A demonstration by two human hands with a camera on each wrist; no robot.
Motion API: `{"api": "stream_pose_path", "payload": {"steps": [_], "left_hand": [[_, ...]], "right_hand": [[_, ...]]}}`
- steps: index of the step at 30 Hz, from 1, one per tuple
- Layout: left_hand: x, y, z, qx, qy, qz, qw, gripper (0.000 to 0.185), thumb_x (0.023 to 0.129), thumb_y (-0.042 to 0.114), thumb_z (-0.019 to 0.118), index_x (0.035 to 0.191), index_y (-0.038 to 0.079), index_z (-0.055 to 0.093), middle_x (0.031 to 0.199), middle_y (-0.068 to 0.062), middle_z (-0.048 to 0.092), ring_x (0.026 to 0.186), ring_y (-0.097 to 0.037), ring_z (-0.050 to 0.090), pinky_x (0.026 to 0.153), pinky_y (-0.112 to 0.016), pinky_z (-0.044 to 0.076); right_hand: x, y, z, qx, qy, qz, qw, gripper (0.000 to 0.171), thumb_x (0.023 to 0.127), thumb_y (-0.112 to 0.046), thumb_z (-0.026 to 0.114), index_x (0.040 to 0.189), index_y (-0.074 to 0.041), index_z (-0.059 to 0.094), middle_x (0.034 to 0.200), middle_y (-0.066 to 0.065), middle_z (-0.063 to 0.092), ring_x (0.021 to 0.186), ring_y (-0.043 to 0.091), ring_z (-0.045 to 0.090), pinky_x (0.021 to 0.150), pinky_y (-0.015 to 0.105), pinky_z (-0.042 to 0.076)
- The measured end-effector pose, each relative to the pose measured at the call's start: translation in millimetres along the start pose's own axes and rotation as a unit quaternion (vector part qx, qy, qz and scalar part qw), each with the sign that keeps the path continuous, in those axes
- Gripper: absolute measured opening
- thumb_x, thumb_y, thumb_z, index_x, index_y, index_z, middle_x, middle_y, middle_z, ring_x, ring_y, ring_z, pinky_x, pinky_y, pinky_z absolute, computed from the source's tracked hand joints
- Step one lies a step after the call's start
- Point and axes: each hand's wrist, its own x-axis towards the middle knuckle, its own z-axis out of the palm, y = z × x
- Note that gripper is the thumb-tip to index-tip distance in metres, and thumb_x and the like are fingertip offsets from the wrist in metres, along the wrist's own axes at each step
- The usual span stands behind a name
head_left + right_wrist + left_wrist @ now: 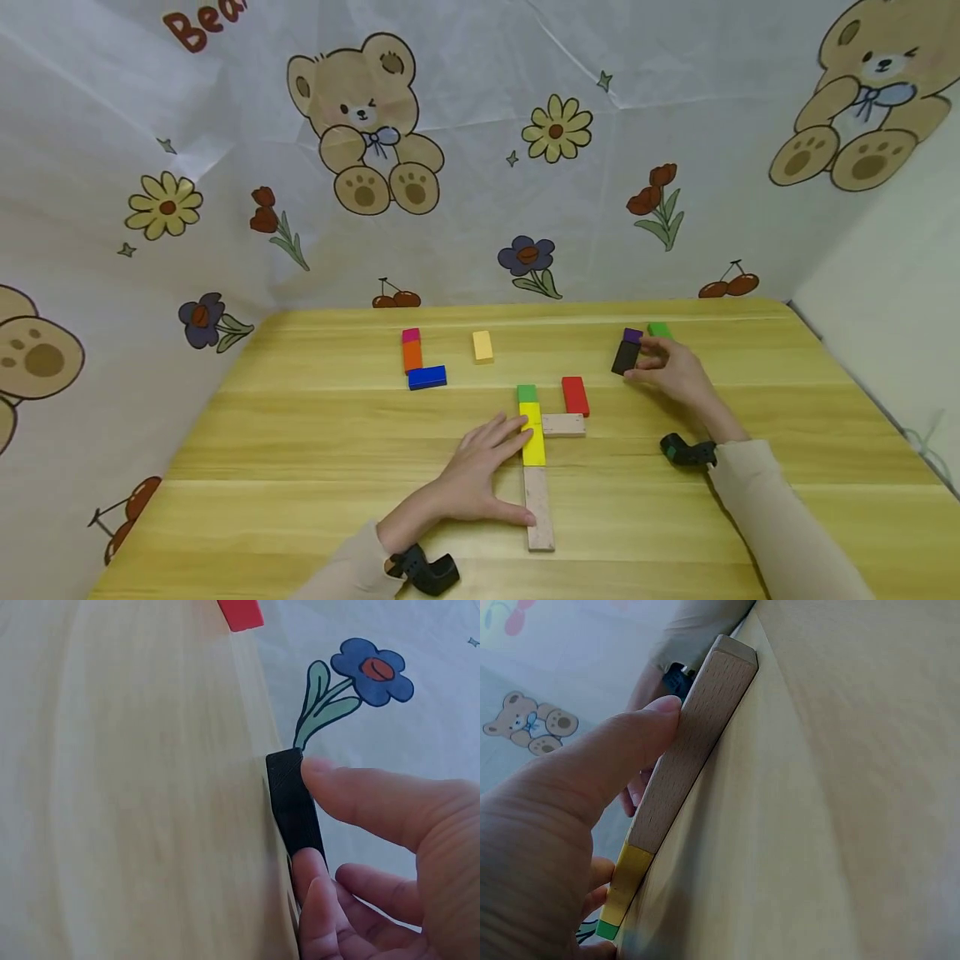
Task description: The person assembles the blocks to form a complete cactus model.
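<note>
far left on the wooden table [300, 500], a small cluster: pink block [410, 335], orange block [412, 356], blue block [427, 377], touching in an l shape; well apart to the right, a pale yellow block [482, 346] alone.

near the middle, left hand [480, 479] flat, fingers straight and spread, holding nothing, pressed sideways against a line of blocks: green block [527, 393], yellow block [532, 434], long plain block [538, 508], end to end. thumb tip [660, 712] on the plain block's side in the wrist view. best kept steady there, pushing lightly along the whole side so the line stays straight. short plain block [563, 425] butted against the yellow one's right side; red block [575, 396] just beyond it.

further right, right hand [675, 372] pinching a black block [625, 357] between thumb and fingers [319, 900], block still down on the table near the far right. purple block [633, 335] touching its far end, another green piece [659, 330] behind the hand. lift best made straight up, grip kept on the long sides, so the purple one is not nudged.

all blocks rectangular, sharp-edged, flat-lying. painted ones matte and smooth; plain ones bare beech-like wood with fine speckled grain. table glossy, yellow, planked. backdrop [480, 167] a creased printed sheet with bears and flowers.
</note>
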Motion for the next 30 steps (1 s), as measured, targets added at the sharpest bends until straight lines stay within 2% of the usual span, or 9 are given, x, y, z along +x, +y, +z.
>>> {"api": "stream_pose_path", "payload": {"steps": [11,20,30], "left_hand": [[8.4,7.8,12.1,-0.010,0.004,0.003,0.9999,0.100,0.063,0.071,0.057,0.142,0.021,0.022,0.149,0.007,0.008,0.137,-0.025,0.005,0.105,-0.051,0.014],[4.5,3.5,2.9,0.003,-0.002,0.001,1.0000,0.099,0.063,0.070,0.058,0.142,0.020,0.024,0.149,0.006,0.009,0.137,-0.026,0.007,0.105,-0.050,0.015],[1.8,-1.4,-1.8,0.012,-0.005,0.002,0.9999,0.101,0.062,0.070,0.060,0.141,0.019,0.024,0.149,0.005,0.010,0.137,-0.025,0.006,0.106,-0.048,0.014]], "right_hand": [[-3,5,-15,-0.035,-0.010,-0.004,0.999,0.078,0.074,-0.038,0.069,0.133,0.000,0.036,0.106,0.021,0.059,0.094,0.031,0.056,0.084,0.046,0.041],[-1,0,-8,-0.025,-0.019,-0.003,0.999,0.074,0.076,-0.032,0.069,0.133,0.001,0.036,0.103,0.021,0.059,0.093,0.031,0.055,0.082,0.042,0.042],[2,1,-1,-0.029,-0.013,-0.007,0.999,0.073,0.076,-0.038,0.068,0.132,-0.001,0.039,0.100,0.018,0.061,0.091,0.028,0.056,0.080,0.039,0.042]]}}
